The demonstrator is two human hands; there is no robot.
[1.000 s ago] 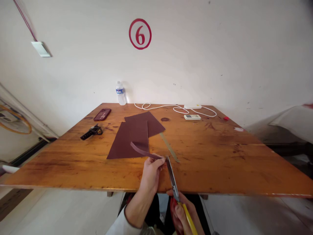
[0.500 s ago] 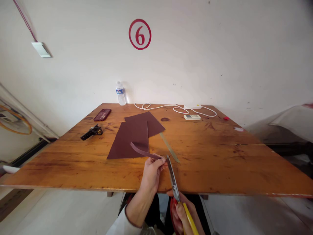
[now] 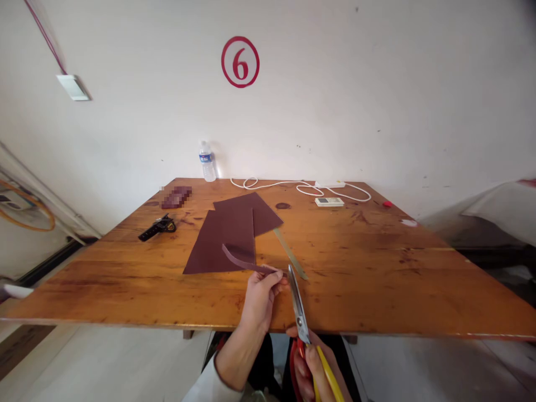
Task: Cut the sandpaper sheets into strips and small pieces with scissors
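Between thumb and fingers, my left hand (image 3: 260, 296) pinches a narrow dark maroon strip (image 3: 240, 262), whose long end curls up to the left. My right hand (image 3: 314, 368) grips scissors (image 3: 298, 312) with one red and one yellow handle. Their blades point away from me, looking nearly closed, with the tips just right of the strip's short end. Beyond my left hand a maroon sheet (image 3: 224, 237) lies flat, overlapping a second maroon sheet (image 3: 262, 209). A thin greenish-grey strip (image 3: 291, 254) lies on the wood, one end at the second sheet's corner.
On the wooden table (image 3: 368, 279) sit a black strap-like item (image 3: 158, 226), a blurred-out dark red object (image 3: 176, 197) and a water bottle (image 3: 206, 163). Along the back run a white cable (image 3: 272, 182) and a power strip (image 3: 330, 184). A small white device (image 3: 329, 201) lies before them.
The scissors have shifted slightly to the right, opening a small gap from the strip's end. My left hand keeps its hold in nearly the same spot. The sheets have not moved.
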